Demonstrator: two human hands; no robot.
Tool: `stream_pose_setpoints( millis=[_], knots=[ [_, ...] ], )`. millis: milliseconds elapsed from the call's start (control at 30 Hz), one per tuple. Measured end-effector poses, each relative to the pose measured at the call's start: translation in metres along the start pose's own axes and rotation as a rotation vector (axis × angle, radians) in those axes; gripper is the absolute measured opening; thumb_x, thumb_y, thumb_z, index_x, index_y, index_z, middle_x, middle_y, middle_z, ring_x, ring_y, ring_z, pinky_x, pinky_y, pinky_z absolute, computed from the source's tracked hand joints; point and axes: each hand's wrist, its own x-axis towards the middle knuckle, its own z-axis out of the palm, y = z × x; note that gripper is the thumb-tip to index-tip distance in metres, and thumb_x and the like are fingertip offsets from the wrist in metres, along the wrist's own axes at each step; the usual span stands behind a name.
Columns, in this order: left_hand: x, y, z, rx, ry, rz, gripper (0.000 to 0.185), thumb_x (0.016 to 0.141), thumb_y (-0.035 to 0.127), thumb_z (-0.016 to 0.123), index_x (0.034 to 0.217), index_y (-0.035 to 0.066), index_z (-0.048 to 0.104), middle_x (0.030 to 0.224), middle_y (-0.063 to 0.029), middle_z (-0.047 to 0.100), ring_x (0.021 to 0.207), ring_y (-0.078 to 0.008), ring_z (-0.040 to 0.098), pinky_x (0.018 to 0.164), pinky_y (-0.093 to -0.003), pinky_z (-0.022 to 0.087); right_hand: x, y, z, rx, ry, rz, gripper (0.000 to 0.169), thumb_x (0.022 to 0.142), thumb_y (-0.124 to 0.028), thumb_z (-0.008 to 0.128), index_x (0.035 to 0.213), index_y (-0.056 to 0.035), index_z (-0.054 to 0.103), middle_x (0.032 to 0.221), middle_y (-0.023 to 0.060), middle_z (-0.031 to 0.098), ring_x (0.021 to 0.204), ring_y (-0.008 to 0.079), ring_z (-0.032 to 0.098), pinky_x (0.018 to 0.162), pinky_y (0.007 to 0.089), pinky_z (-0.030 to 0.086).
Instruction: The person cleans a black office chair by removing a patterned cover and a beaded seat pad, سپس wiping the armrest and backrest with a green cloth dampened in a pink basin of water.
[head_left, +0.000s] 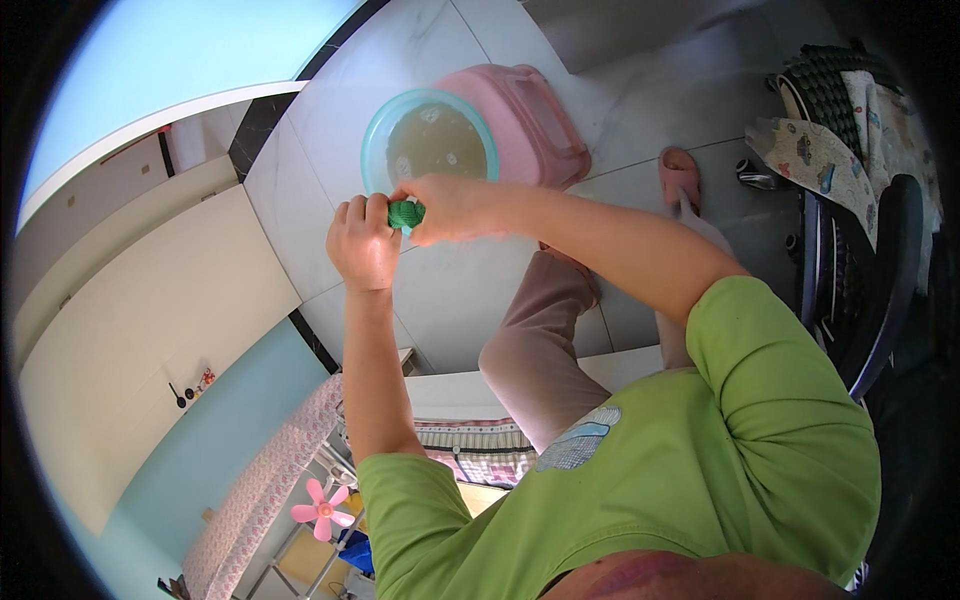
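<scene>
My left hand (365, 241) is closed around one end of a green cloth (406, 215). The fingers of my right hand (452, 210) grip its other end, and the short stretch between the two fists looks bunched and twisted. Both hands are at the near rim of a round light-teal plastic basin (370, 146). Cloudy brownish water (437, 142) with a few patches of foam fills part of it. Behind the basin shows a pink plastic stool (536, 124); whether the basin rests on it cannot be told. Most of the cloth is hidden inside my hands.
Pale tiles (630, 105) cover the floor. A pink slipper (680, 176) is on one of my feet. To the right stands a dark chair (889, 277) with fabrics (825, 154) heaped on it. A pink fan (323, 510) is at lower left, near a bed with patterned cloth (255, 480).
</scene>
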Motion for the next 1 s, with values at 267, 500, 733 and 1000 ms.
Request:
stream_pose_setpoints(
  millis=[267,500,733,1000],
  knots=[
    [0.011,0.022,0.002,-0.681,-0.419,-0.746,0.017,0.068,0.012,0.063,0.061,0.005,0.049,0.053,-0.0018,0.049,0.044,-0.0122,0.042,0.042,-0.0318,0.033,0.03,0.038,-0.005,-1.0,0.474,-0.532,0.027,0.067,-0.01,0.066,0.088,-0.0075,0.05,0.061,0.0105,0.057,0.05,0.0302,0.058,0.041,0.04,0.042],
    [0.009,0.038,0.002,-1.866,-0.536,-1.419,0.02,0.07,0.002,0.052,0.06,0.011,0.038,0.049,0.005,0.028,0.041,-0.0087,0.025,0.041,-0.0262,0.022,0.061,0.062,-0.023,-1.037,0.666,-0.781,0.024,0.064,-0.01,0.066,0.082,-0.0097,0.049,0.06,0.0065,0.056,0.049,0.0285,0.057,0.04,0.0379,0.042],
    [-0.001,0.037,0.023,-1.954,-0.274,-1.486,0.01,0.078,0.004,0.057,0.081,0.008,0.049,0.06,0.0024,0.041,0.044,-0.0076,0.034,0.04,-0.0228,0.026,0.062,0.062,-0.024,-1.041,0.539,-0.373,0.023,0.078,-0.015,0.053,0.1,-0.0095,0.045,0.074,0.0148,0.059,0.064,0.0366,0.061,0.052,0.0462,0.046],
    [-0.005,0.05,-0.015,-1.425,0.416,-1.126,0.054,0.085,0.002,0.057,0.132,0.002,0.032,0.113,-0.0094,0.05,0.106,-0.0207,0.052,0.085,-0.0355,0.046,0.019,0.019,0.024,-0.814,0.785,-0.521,0.029,0.069,-0.019,0.07,0.089,-0.009,0.051,0.088,0.0099,0.052,0.084,0.0306,0.054,0.066,0.0412,0.045]
  ],
)
